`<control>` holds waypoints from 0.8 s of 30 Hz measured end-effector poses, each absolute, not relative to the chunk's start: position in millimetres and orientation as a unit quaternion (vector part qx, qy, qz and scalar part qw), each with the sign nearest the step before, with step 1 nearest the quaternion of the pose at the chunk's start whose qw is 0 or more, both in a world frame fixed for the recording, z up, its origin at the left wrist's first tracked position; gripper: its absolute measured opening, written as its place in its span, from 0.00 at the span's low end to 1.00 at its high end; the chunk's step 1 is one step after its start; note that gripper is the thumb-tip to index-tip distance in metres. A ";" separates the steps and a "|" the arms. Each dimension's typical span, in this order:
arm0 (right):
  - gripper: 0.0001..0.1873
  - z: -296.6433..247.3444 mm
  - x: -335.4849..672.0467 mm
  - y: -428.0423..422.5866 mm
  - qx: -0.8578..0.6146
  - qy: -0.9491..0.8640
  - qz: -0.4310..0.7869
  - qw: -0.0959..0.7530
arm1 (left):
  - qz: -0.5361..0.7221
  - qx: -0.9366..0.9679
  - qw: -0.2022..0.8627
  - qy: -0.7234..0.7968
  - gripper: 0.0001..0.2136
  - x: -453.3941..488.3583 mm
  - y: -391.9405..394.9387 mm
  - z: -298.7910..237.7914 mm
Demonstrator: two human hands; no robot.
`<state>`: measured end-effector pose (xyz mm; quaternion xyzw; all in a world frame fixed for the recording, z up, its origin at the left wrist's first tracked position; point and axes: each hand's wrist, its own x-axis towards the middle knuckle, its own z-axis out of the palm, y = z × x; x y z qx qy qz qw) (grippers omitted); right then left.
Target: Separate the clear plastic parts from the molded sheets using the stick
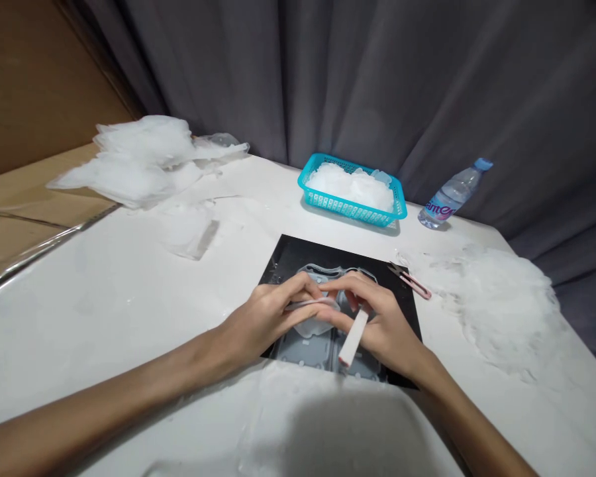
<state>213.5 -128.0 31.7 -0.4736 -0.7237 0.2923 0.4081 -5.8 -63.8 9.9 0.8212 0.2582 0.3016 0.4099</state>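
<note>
Over a black mat (288, 255), my two hands meet around a thin, translucent whitish piece, soft-looking and rounded (314, 327). My left hand (278, 308) pinches its folded upper edge between thumb and fingers. From the other side, my right hand (377, 318) touches the same edge with its fingertips. A slim white handle with a reddish end (353, 338) is tucked in my right hand and points toward me; its working end is hidden by the fingers. Beneath the hands lies a grey tray-like plate with rounded compartments (302, 350).
Pink-handled thread snips (411, 281) lie at the mat's right corner. Behind stands a turquoise basket (350, 211) of whitish pieces, with a water bottle (451, 197) beside it. Translucent sheets (144, 159) are piled back left, wispy white scraps (506, 305) at right. A grey curtain (352, 79) hangs behind.
</note>
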 end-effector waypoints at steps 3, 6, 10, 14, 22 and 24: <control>0.03 27.4 208.7 -126.4 -0.459 -0.703 0.276 0.469 | 0.322 0.834 0.367 0.258 0.08 -8.1 -61.4 8.9; 0.03 27.1 210.6 -124.8 -0.459 -0.698 0.246 0.491 | 0.353 0.843 0.320 0.249 0.09 -11.4 -58.4 9.5; 0.01 26.8 212.7 -126.6 -0.453 -0.724 0.215 0.474 | 0.369 0.860 0.285 0.208 0.07 -16.0 -56.2 9.0; 0.02 26.2 210.6 -129.6 -0.451 -0.731 0.199 0.471 | 0.385 0.864 0.272 0.179 0.06 -16.6 -56.3 9.1; 0.05 26.9 209.0 -133.2 -0.449 -0.730 0.187 0.480 | 0.390 0.863 0.272 0.172 0.06 -16.2 -57.5 14.5; 0.04 25.7 208.9 -134.1 -0.452 -0.729 0.190 0.478 | 0.390 0.858 0.283 0.177 0.05 -16.1 -58.1 16.6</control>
